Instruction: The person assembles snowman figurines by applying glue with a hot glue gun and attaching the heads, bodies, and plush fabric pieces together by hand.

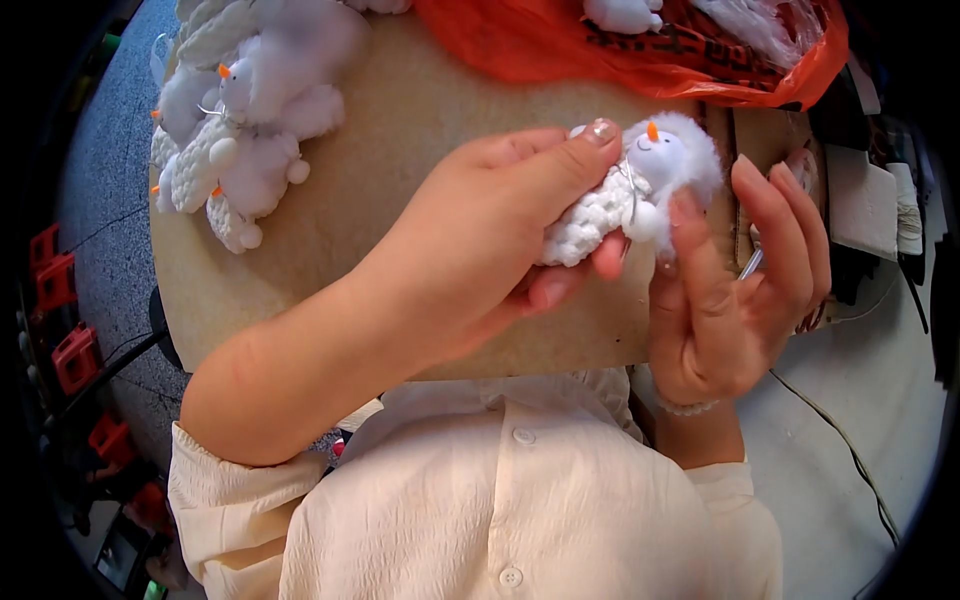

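A small snowman doll (657,160) with an orange nose, a drawn smile, a fluffy white head trim and a knitted white body is held tilted above the table. My left hand (490,210) is closed around the knitted body, its thumb along the top side and fingers beneath. At the doll's right, my right hand (730,290) has its fingers apart, with one digit against or very near the white fluff. A thin shiny metal piece (752,262) shows behind the right hand; whether it touches the hand I cannot tell.
More snowman dolls (245,130) lie piled at the table's left. A red plastic bag (520,45) with another white doll (622,14) covers the far right. White blocks (862,200) stand right of the table (330,270). A cable (840,430) runs at lower right.
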### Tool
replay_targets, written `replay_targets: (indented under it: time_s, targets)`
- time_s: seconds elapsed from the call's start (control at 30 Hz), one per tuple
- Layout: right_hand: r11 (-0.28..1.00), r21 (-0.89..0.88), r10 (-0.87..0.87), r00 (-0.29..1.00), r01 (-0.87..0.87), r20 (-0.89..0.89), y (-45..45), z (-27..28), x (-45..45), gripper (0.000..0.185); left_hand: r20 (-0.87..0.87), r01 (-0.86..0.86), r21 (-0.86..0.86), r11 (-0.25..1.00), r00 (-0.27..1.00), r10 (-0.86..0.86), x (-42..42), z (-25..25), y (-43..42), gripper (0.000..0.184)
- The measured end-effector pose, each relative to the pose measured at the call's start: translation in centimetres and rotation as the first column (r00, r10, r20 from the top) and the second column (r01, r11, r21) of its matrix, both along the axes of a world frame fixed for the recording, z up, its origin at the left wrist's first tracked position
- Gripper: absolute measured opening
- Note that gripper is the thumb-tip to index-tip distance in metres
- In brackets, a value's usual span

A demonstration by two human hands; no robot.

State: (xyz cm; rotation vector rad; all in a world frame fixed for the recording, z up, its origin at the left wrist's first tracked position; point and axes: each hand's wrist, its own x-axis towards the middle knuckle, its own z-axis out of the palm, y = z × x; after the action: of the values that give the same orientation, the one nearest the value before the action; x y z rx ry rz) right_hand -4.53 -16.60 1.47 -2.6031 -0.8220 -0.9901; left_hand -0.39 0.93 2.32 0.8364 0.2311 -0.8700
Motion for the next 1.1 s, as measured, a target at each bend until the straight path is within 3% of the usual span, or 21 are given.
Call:
replay_targets:
  time_s: [0.13, 0.33, 0.4, 0.5, 0.6, 0.73, 0.93, 1.1]
  targets:
    - [0.995, -0.089, -0.027, 0.989, 0.04, 0.148, 0.8, -0.7, 0.2, 0.023, -0.076, 0.035, -0.038, 0.999, 0.996, -0.037, 0.0, -0.2, 0.0, 0.032]
    - [0.978, -0.198, 0.087, 0.986, -0.059, 0.139, -0.2, -0.9, 1.2, 0.02, -0.118, 0.039, -0.095, 0.995, 0.992, -0.05, 0.1, -0.7, 0.2, 0.03]
    - [0.983, -0.14, 0.128, 0.99, -0.119, 0.053, -0.6, -0.6, 1.4, 0.018, -0.085, 0.046, -0.171, 0.984, 0.995, -0.061, 0.3, -1.0, 0.6, 0.028]
    - [0.978, 0.13, 0.183, 0.974, -0.166, -0.133, -1.5, 0.4, 1.2, 0.015, 0.253, -0.11, 0.132, 0.985, 0.965, 0.074, -0.4, -0.2, -0.4, 0.026]
    - [0.879, 0.471, 0.215, 0.941, -0.069, -0.263, -2.1, -0.2, 0.2, 0.017, 0.585, -0.278, 0.226, 0.934, 0.805, 0.099, -1.2, -0.9, -0.9, 0.022]
    - [0.643, 0.765, 0.337, 0.879, 0.046, -0.336, -1.0, -1.6, -0.1, 0.03, 0.593, -0.245, 0.203, 0.948, 0.801, 0.081, -1.4, -1.2, -0.8, 0.02]
    - [0.629, 0.769, 0.363, 0.833, 0.111, -0.418, 0.1, -1.3, 0.1, 0.05, 0.587, -0.212, 0.248, 0.945, 0.809, 0.028, -1.4, -1.2, -0.7, 0.017]
    - [0.723, 0.685, 0.362, 0.798, 0.086, -0.482, -0.2, -0.7, 0.1, 0.054, 0.772, -0.284, 0.326, 0.902, 0.63, -0.081, -1.5, -0.9, -0.2, 0.014]
